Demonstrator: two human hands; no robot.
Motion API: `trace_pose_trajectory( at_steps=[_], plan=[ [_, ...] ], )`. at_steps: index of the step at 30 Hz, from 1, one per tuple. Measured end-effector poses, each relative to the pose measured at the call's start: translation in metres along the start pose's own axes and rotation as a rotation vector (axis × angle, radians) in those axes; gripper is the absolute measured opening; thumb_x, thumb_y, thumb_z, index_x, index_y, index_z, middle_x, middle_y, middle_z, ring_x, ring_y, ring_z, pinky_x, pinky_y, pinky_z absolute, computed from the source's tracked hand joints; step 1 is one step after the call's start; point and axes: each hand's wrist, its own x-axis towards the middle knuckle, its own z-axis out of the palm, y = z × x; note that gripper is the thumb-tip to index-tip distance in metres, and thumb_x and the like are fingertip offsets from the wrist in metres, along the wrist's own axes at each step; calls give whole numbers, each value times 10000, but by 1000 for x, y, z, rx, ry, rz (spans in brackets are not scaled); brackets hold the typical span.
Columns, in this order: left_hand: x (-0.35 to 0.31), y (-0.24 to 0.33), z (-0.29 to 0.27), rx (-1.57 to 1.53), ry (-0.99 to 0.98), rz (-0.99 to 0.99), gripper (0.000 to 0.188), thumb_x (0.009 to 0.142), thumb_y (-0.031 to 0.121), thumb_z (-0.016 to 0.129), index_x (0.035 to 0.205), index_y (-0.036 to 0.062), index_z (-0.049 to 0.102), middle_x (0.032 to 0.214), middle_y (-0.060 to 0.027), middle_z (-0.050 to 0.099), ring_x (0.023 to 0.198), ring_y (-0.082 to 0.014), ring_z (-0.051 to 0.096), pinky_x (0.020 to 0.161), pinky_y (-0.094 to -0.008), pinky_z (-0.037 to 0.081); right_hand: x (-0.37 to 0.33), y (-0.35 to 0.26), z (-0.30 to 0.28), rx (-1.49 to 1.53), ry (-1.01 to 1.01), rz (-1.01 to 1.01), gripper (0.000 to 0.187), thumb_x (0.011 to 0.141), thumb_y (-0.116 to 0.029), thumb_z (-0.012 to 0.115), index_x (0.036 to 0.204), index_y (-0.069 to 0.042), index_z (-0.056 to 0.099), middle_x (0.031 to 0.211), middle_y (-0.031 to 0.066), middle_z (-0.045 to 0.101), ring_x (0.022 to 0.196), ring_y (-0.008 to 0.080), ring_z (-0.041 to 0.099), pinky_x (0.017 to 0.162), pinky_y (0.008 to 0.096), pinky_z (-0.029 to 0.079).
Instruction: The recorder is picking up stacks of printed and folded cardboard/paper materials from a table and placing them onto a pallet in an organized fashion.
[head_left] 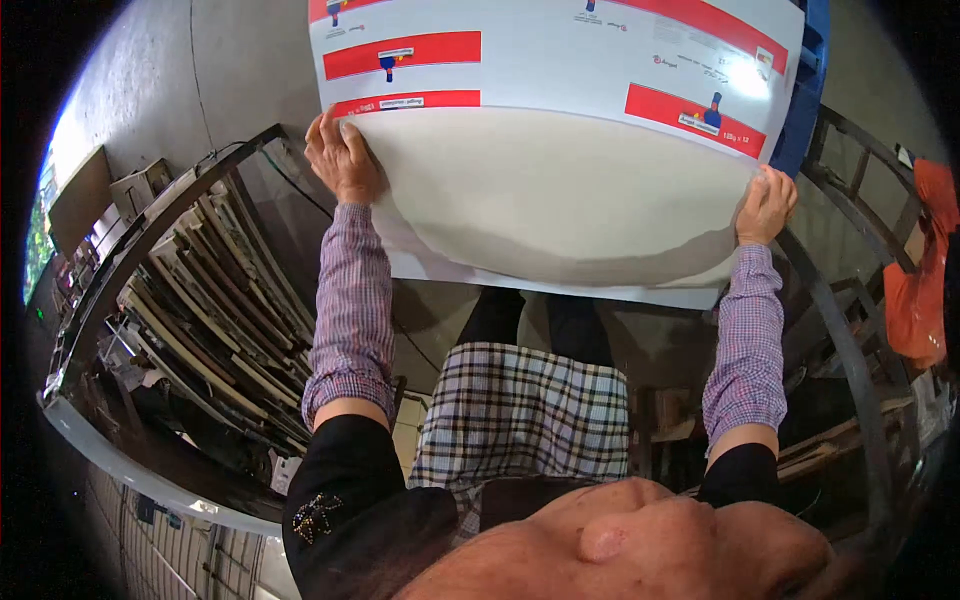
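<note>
Two metal rails [848, 345] flank the person, stacked boards [215, 320] on the left, an orange cloth [915, 310] on the right; a blue panel [812, 90] crowds the printed sheet [550, 60]. The left hand [342, 160] and right hand [766, 208] clasp its near corners, above a beige sheet [560, 190]. Open space separates both from the checked apron [525, 410]. The far edge is cut off; some fingertips are hidden.

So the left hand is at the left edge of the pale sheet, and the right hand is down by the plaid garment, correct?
Not quite: the head view shows the right hand at the right edge of the pale sheet, not down by the plaid garment.
</note>
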Motion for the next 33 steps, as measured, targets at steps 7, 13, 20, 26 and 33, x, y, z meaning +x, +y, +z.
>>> trace_pose_trajectory(
  at_steps=[7,13,20,26,33],
  plan=[
    [-35,-27,-86,71,-279,-714,414,836,370,574,816,-41,625,702,-156,613,639,-285,574,607,-401,429,-21,-15,-139,-257,-506,674,619,892,-542,406,1236,-36,501,1185,186,545,1088,346,529,910,423,401],
    [14,0,-87,-517,-501,-582,396,810,332,643,908,-52,627,811,-74,631,698,-140,564,650,-260,439,-14,33,-155,343,-427,835,557,867,-476,551,904,79,590,887,126,608,807,193,549,720,321,426],
    [40,-3,-100,-191,-655,-539,498,830,384,614,903,-108,623,776,-116,640,664,-149,583,594,-294,460,-13,37,-107,366,-280,757,575,840,-492,577,878,82,574,887,146,599,816,223,541,763,330,427],
    [88,12,-34,-607,-350,-872,425,841,298,634,914,-119,601,810,-99,642,669,-187,608,587,-314,477,28,27,-60,418,-82,908,647,822,-538,563,932,96,631,929,198,645,884,257,593,778,361,444],
    [133,36,48,-647,53,-970,490,706,205,676,965,-196,565,952,-194,630,855,-230,591,717,-360,476,89,-2,-4,386,167,1037,572,816,-450,570,917,108,646,950,247,645,877,321,612,763,393,454]
  ],
)
